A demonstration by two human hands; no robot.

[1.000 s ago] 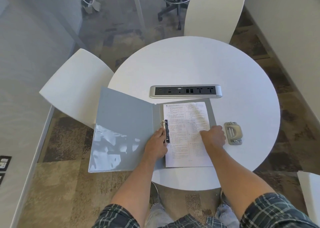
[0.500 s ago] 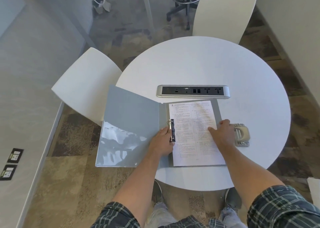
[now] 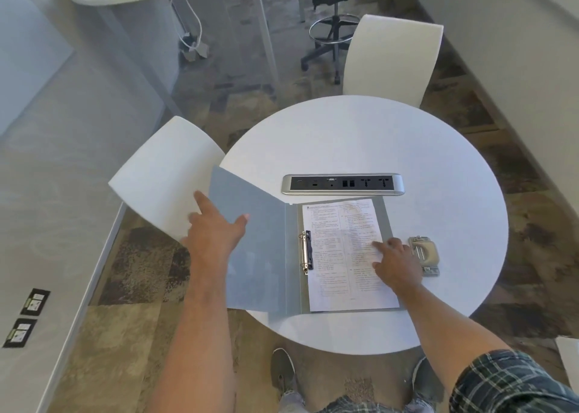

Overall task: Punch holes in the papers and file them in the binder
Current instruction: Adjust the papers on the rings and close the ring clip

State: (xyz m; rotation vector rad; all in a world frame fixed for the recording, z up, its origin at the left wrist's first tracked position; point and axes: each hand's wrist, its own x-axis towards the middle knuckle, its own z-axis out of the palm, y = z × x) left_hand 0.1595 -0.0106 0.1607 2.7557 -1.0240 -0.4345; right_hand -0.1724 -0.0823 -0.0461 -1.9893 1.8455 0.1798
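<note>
The left hand, fingers spread, touches the binder cover; the right hand presses the papers with fingers apart, their long axis running away from the person.

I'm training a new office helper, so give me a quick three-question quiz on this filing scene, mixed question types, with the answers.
1. True or false: the printed white paper sheet lies in the open grey ring binder.
2. Which hand rests on the sheet? A) left hand B) right hand
3. What sits on the round white table just right of the binder?

Key:
1. True.
2. B; the left hand is at the front cover's edge.
3. The beige metal hole punch.
</note>
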